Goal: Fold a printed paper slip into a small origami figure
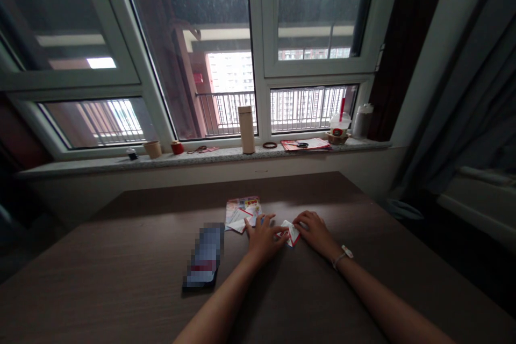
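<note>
A small folded paper (289,232), white with red edges, lies on the table between my two hands. My left hand (264,236) has its thumb and index finger closed on the paper's left side, its other fingers spread toward the left. From the right, my right hand (316,231) grips the paper's upper right edge with bent fingertips. A bracelet (342,257) circles the right wrist. Just left of my left hand, another folded white paper (241,219) rests on a colourful printed leaflet (255,204).
A phone-like dark slab (205,255), its face pixelated, lies left of my left forearm on the brown table (121,258). Along the windowsill (201,157) stand a cream thermos (246,130), a paper cup (152,149), a drink cup with straw (339,124) and scissors (302,145) on red-white papers.
</note>
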The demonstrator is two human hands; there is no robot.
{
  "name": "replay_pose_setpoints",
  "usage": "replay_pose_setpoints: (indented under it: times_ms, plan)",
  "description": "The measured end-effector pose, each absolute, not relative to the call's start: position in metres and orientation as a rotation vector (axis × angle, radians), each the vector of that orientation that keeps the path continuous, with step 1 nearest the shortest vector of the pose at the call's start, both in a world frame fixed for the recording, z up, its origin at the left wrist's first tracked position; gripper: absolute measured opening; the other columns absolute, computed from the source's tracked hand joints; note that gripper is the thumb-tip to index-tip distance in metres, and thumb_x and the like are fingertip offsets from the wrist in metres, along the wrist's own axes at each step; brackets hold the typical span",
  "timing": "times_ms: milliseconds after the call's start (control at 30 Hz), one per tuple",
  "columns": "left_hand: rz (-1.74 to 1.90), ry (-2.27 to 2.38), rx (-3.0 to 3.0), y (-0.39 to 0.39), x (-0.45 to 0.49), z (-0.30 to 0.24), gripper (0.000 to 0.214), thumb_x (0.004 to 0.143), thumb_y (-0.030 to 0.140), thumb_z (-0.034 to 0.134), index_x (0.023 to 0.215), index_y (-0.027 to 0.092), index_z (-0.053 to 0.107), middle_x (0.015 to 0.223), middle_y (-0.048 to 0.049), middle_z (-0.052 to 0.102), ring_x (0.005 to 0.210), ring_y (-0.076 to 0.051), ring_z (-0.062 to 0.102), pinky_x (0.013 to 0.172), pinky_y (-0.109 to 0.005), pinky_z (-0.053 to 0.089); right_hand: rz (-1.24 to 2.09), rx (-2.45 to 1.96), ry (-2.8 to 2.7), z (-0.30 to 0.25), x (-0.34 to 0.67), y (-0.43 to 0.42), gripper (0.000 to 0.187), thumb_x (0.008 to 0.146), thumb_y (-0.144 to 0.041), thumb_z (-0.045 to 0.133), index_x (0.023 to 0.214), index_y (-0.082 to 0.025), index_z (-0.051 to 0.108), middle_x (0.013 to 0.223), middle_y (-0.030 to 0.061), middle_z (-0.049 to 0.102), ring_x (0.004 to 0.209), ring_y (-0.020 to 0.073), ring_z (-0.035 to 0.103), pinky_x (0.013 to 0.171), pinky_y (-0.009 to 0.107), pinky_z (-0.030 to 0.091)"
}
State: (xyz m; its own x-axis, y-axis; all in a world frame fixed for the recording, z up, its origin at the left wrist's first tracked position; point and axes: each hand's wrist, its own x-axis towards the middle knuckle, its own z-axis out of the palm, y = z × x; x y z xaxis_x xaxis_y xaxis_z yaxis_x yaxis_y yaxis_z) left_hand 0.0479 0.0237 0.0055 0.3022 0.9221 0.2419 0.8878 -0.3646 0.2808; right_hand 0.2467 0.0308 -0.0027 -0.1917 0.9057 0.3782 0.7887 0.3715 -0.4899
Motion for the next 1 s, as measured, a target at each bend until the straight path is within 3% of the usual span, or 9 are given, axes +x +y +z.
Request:
replay_pose_setpoints:
  times_ms: [233,433,1000]
  plan:
    - [0.589,1.69,2.453,0.0256,0.0468,0.0019,0.028,0.083,0.057,0.057,0.109,0.05,0.065,0.139,0.0017,0.048,0.132,-0.034,0.032,0.1,-0.078,-0.002,0.236,-1.334,-2.13,-0.0013,0.2462,0.0252,0.016,0.085,-0.033,0.059,0.09,-0.027,0.073,0.098,0.0034,0.065,0.102,0.0209,0.053,0.095,0.037,0.035]
    - [0.604,1.727,2.397,0.0271,0.0446,0.0024,0.04,0.077,0.057,0.064,0.114,0.042,0.065,0.139,-0.0048,0.047,0.132,-0.036,0.033,0.101,-0.077,-0.003,0.202,-1.38,-2.137,0.0031,0.2433,0.0233,0.017,0.083,-0.036,0.061,0.09,-0.026,0.073,0.097,0.0029,0.067,0.1,0.0217,0.054,0.096,0.04,0.034]
    - [0.556,1.651,2.347,0.0301,0.039,0.0079,0.034,0.073,0.045,0.07,0.106,0.039,0.069,0.142,-0.0019,0.045,0.136,-0.034,0.027,0.103,-0.075,-0.004,0.289,-1.378,-2.173,-0.0026,0.2457,0.0275,0.021,0.089,-0.032,0.05,0.099,-0.03,0.069,0.11,0.0018,0.065,0.111,0.0218,0.05,0.105,0.045,0.025]
